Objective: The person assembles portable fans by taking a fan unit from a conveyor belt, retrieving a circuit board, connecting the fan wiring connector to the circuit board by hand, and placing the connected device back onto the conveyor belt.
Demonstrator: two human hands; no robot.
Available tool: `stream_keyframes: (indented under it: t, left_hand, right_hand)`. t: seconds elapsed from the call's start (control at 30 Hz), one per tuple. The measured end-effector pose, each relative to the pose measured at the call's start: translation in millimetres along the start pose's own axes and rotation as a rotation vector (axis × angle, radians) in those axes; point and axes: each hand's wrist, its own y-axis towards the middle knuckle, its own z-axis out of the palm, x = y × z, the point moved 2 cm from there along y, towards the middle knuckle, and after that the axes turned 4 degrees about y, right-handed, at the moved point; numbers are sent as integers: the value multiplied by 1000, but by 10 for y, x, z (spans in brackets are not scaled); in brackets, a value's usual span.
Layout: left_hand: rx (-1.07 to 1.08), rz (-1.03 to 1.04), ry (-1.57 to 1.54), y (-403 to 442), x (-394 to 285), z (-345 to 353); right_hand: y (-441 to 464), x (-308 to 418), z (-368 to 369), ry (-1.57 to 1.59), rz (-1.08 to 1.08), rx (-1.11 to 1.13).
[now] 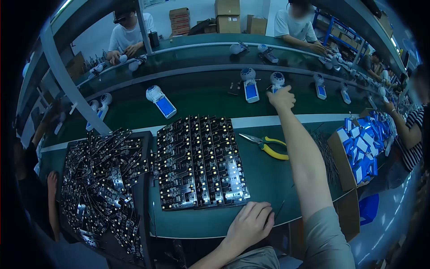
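Observation:
My right hand point(283, 98) stretches over the green conveyor, its fingers around the lower part of a white device with a round head point(277, 79); the hand hides most of its body. At the table's front edge my left hand point(251, 224) rests with fingers curled in; whether anything is inside them is hidden. A thin dark wire point(280, 208) lies just beside its fingertips. Between my hands and the boards are pliers with yellow handles point(273, 150). Rows of black circuit boards with small LEDs point(201, 163) are laid out left of my forearm.
A dark tray point(145, 179) heaped with loose circuit boards point(101, 188) stands at left. On the right are thin wires point(329, 154) and a cardboard box point(340, 157) of blue-and-white parts point(363, 145). More white devices point(161, 102) sit on the conveyor point(201, 92). Several people work nearby.

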Motion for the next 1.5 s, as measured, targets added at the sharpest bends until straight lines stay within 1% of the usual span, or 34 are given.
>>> stream_keyframes:
  t: [0.07, 0.1, 0.17, 0.27, 0.3, 0.33, 0.4, 0.43, 0.5, 0.53, 0.6, 0.63, 0.67, 0.7, 0.83, 0.93, 0.97, 1.0, 1.03, 1.07, 1.1, 1.13, 1.17, 1.2, 1.23, 1.33, 1.4, 1.47, 1.5]
  left_hand:
    - [0, -1, 23, -5, -6, 6]
    - [5, -1, 14, -26, -5, -1]
    - [-2, 27, 23, -27, 3, -25]
    - [-31, -9, -77, -16, 24, -47]
    - [-58, -35, -119, -23, 47, -30]
    - [-41, -37, -129, -33, 24, -22]
    - [21, -172, -144, -42, -35, -32]
    - [55, -180, -162, -26, -91, -39]
    - [-119, -32, -78, 101, -204, -115]
    - [-97, -66, -75, 151, -206, -118]
    - [-22, -94, -75, 230, -171, -46]
    - [53, -79, -30, 237, -145, -12]
    - [77, -79, -25, 249, -124, 29]
    - [96, -76, -14, 257, -110, 59]
    - [151, -41, 48, 317, -70, 82]
    - [171, -11, 56, 333, -43, 70]
    - [178, -7, 64, 343, -41, 93]
    - [80, -17, 51, 346, -38, 99]
    - [-14, -29, 37, 342, -45, 97]
    - [-2, -26, 46, 344, -67, 111]
    - [-24, -113, -53, 356, -77, 127]
    - [-43, -206, -152, 352, -85, 143]
    - [-39, -207, -146, 349, -94, 170]
    - [-81, -251, -204, 352, -79, 201]
    - [-121, -300, -261, 344, -73, 214]
    - [-127, -317, -268, 356, -74, 217]
    - [-121, -323, -268, 372, -49, 203]
    - [-100, -325, -276, 342, -63, 183]
    - [-98, -392, -302, 319, -77, 162]
  right_hand:
    - [214, -266, 195, 158, -160, 224]
    - [229, -368, 134, 149, -155, 221]
    - [212, -494, -116, 373, -263, 234]
    - [-362, -754, -897, 454, -333, 325]
    - [-597, -926, -1128, 460, -382, 362]
    - [-865, -1109, -1325, 475, -423, 403]
    - [-1389, -1448, -1674, 578, -450, 472]
    - [-1625, -1593, -1816, 586, -457, 457]
    - [-2037, -1844, -1977, 549, -491, 398]
    - [-2205, -1950, -2024, 508, -518, 355]
    - [-2365, -2068, -2056, 512, -494, 350]
    - [-2444, -2105, -2078, 514, -515, 336]
    - [-2480, -2122, -2089, 523, -545, 312]
    - [-2505, -2135, -2110, 485, -527, 324]
    - [-2457, -2065, -2153, 500, -459, 367]
    - [-2314, -1996, -2235, 551, -478, 345]
    - [-2250, -1996, -2235, 558, -577, 408]
    - [-2200, -1982, -2225, 566, -675, 472]
    - [-2147, -1952, -2213, 578, -663, 473]
    - [-2103, -1894, -2188, 555, -703, 504]
    - [-2054, -1843, -2152, 531, -747, 531]
    - [-2007, -1815, -2118, 539, -739, 532]
    - [-1970, -1774, -2074, 582, -768, 645]
    - [-1937, -1740, -2037, 623, -803, 757]
    - [-1922, -1728, -2017, 627, -802, 763]
    - [-1898, -1709, -1931, 642, -791, 783]
    - [-1899, -1721, -1889, 712, -837, 693]
    - [-1907, -1763, -1806, 757, -798, 723]
    - [-1894, -1768, -1784, 799, -774, 741]
